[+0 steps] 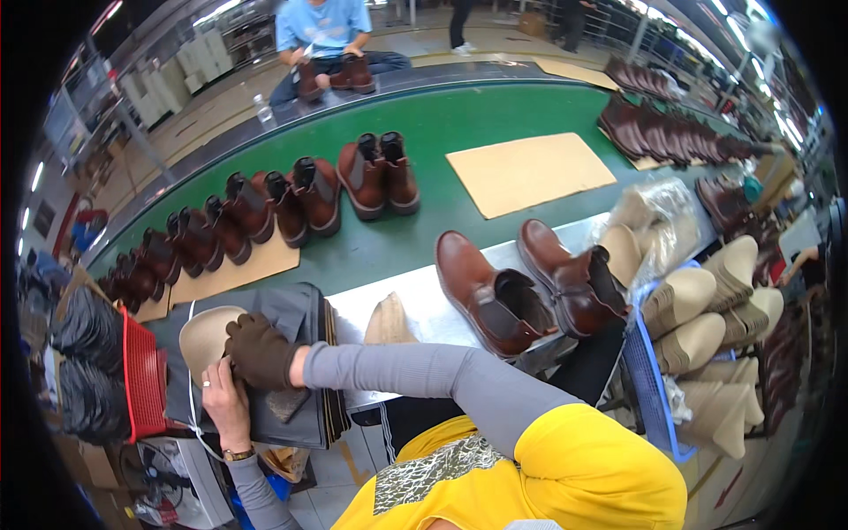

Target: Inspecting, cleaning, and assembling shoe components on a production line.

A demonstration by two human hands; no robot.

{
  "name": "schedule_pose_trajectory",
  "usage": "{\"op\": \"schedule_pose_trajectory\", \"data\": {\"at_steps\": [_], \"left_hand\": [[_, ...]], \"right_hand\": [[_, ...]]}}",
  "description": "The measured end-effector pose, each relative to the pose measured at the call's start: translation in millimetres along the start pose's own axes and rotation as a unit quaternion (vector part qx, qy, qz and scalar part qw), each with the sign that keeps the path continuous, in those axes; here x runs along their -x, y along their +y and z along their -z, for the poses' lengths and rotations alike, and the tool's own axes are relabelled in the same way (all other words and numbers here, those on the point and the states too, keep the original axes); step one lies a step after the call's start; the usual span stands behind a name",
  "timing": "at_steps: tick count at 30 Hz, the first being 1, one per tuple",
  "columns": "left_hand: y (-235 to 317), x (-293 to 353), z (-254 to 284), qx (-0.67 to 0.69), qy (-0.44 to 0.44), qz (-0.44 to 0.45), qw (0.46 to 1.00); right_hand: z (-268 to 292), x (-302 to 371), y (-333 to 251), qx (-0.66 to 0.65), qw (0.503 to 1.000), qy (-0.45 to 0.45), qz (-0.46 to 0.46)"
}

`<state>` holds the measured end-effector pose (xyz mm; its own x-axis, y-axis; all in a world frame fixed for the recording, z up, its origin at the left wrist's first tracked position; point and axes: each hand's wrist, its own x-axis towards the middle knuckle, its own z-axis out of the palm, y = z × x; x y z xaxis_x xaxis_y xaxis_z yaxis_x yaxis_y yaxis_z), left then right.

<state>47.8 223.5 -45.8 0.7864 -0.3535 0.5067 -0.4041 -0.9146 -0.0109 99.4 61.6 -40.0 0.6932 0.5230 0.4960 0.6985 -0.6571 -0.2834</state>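
Observation:
A beige curved shoe insert [201, 338] is held over a stack of dark flat sheets [305, 331] on the left. My right hand [263, 353], in a brown glove, crosses over from the right and has its fingers closed on the insert's right edge. Below it, my bare left hand [226, 405] grips the lower edge of the same insert, its fingertips close to the glove. A small greyish piece [287, 404] lies on the sheets beside my right hand. To the right, two brown ankle boots [470, 274] [565, 281] stand on a white-topped surface, next to another beige insert [387, 320].
Brown boots [314, 194] line the green conveyor belt [415, 110], some on cardboard. A bare cardboard sheet [530, 172] lies farther right. A blue basket [649, 380] at right holds stacked inserts [685, 296]; a red basket [146, 380] stands left. Across the belt sits a co-worker [322, 26] handling boots.

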Motion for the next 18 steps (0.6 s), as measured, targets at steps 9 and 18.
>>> {"op": "schedule_pose_trajectory", "data": {"at_steps": [9,18], "left_hand": [[55,-72,35,0.397,0.013,0.133,0.908],[198,-63,-15,0.770,0.099,-0.005,0.630]], "right_hand": [[97,109,-17,-0.208,0.962,0.170,0.040],[194,164,26,-0.074,0.929,0.350,-0.093]]}}
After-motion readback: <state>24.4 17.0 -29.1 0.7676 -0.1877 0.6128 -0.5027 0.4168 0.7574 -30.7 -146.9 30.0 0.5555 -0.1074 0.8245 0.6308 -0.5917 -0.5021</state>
